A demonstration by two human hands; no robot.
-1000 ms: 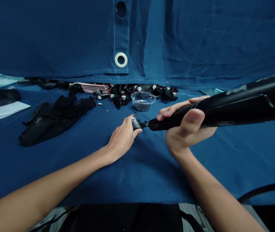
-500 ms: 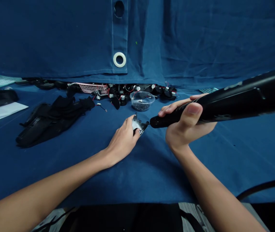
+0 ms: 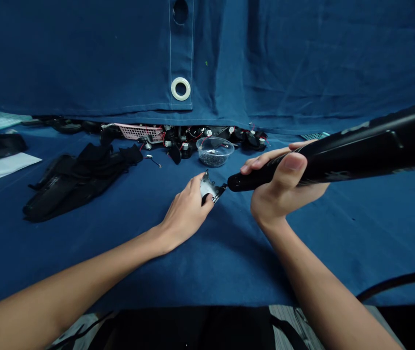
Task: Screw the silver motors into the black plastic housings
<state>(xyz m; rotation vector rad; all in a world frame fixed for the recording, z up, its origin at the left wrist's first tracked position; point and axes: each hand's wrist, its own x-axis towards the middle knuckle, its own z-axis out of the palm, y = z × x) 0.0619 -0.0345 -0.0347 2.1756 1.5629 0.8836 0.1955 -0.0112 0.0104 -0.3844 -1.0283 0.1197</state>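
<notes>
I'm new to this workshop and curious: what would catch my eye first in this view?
First, the black electric screwdriver reaching in from the right, gripped in the right hand. Its tip is at a small metal-and-black part held by the left hand over the blue cloth. Beyond them sits a clear plastic bowl of small dark pieces, before a heap of wired parts.

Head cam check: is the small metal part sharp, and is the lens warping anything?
Head view: the small metal part looks reasonably sharp, with a bright glint on its face. Head view: wide-angle stretching swells the black handheld tool at the right edge and bends the blue backdrop's hem.
</notes>
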